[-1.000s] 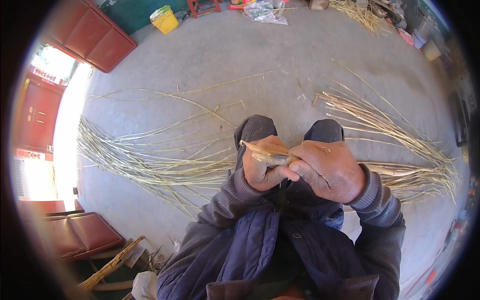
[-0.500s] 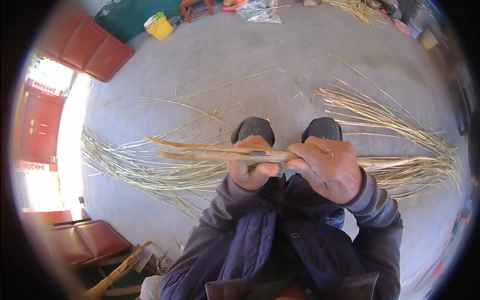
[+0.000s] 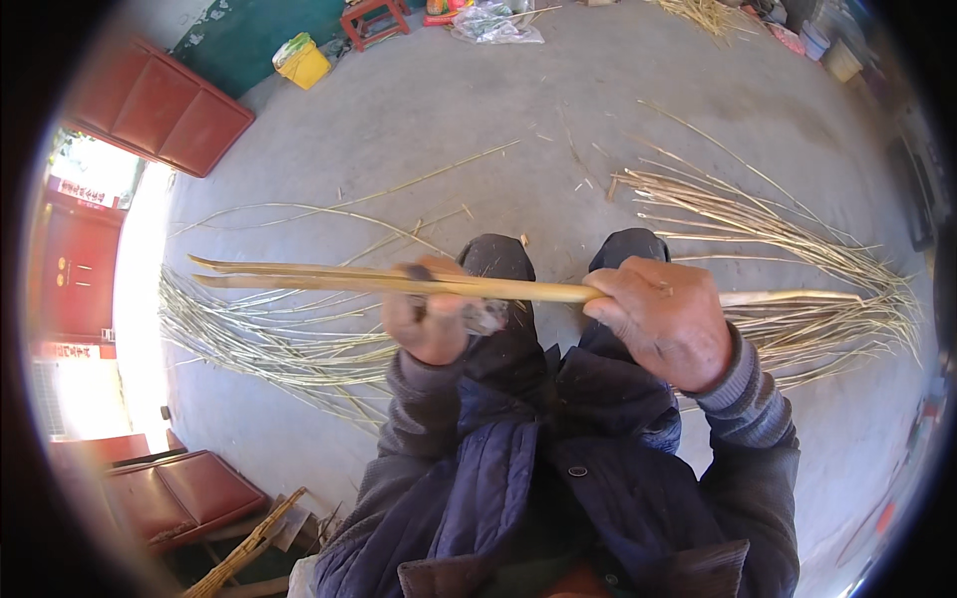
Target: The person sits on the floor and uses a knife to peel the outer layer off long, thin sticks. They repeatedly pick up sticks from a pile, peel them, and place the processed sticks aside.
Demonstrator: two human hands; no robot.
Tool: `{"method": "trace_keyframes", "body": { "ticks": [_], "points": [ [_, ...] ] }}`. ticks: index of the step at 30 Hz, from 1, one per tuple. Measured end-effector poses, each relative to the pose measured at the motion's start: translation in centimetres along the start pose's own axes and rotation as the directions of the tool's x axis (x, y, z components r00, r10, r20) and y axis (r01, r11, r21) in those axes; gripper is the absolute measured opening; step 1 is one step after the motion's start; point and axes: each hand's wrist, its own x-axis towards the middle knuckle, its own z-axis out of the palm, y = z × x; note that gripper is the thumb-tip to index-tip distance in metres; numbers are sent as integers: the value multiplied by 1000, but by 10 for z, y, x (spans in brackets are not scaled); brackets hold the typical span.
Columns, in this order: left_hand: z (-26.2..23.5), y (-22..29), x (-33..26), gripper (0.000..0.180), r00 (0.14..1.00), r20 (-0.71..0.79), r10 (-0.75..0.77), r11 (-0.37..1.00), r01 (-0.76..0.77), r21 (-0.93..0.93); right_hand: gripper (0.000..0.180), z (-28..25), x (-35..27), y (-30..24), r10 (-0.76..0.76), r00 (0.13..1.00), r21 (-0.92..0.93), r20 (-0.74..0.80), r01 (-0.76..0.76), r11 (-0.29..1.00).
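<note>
A pale, split stalk [image 3: 548, 291] lies crosswise above the knees [image 3: 498, 257], reaching well out to both sides of them. To the left of the knees it forks into two prongs; to their right it is whole and slender. The right hand [image 3: 658, 324], just beside the right knee, is clenched firmly round the stalk, thumb pressed along it. The left hand [image 3: 429, 334], just left of the left knee, is blurred; its fingers are curled about the split part, with a small dark piece [image 3: 419, 272] against the stalk and a greyish wad [image 3: 483, 317] next to the palm. How tight that grasp is, I cannot tell.

Thin stems [image 3: 259, 329] spread over the floor left of the knees, and a second bundle [image 3: 827, 234] fans out to their right. Far left of the knees, a red door [image 3: 78, 264] has a pale strip [image 3: 88, 191] above it bearing a line of characters, and a lower strip [image 3: 68, 351] is also written on. Well beyond the knees stand a yellow bucket [image 3: 302, 66] and a red stool [image 3: 374, 22], near a brightly coloured packet [image 3: 444, 10] whose print is too small to read.
</note>
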Motion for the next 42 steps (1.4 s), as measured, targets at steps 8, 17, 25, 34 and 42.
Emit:
{"method": "trace_keyframes", "body": {
  "ticks": [8,17,25,34,42],
  "points": [
    [20,-15,-5,42,987,-16,161,987,-161,2,17,16,19,-11,-93,992,53,-81,97,994],
    [43,-23,-19,48,987,-39,159,985,-156,76,19,20,18,-14,-110,988,-37,-107,107,994],
    [-24,-40,-46,41,901,64,-430,761,399,-511,24,51,20,-28,-180,943,30,-282,196,980],
    [-21,-25,-13,56,970,-106,-219,927,173,-332,25,72,32,-27,-99,900,72,-425,143,987],
    [-25,-35,-15,72,990,-132,-57,903,108,415,23,54,26,-10,-111,957,104,-268,143,984]
  ]
}}
